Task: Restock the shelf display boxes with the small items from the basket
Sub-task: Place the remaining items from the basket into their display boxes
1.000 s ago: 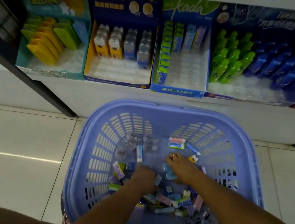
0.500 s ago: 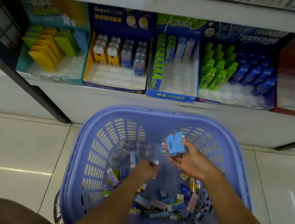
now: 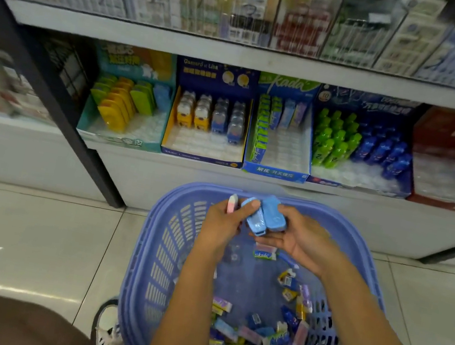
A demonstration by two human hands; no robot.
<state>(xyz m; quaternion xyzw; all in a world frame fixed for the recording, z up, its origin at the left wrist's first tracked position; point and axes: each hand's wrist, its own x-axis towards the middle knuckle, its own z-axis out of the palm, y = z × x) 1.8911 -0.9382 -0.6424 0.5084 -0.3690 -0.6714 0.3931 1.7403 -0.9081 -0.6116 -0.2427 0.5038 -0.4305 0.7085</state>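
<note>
My right hand (image 3: pixel 302 243) grips two blue cases (image 3: pixel 266 218), their long axes pointing toward the shelf (image 3: pixel 189 173). My left hand (image 3: pixel 223 226) pinches a pink eraser (image 3: pixel 232 203) beside them, over the basket (image 3: pixel 146 249) far rim. I judge they belong in the teal box (image 3: pixel 116 139), up-left and nearer my left hand. Half a second ago that hand was down in the basket.

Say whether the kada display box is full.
Part empty: the kada display box has green packs down its left side and a few at the back; the other tray slots are bare.
</note>
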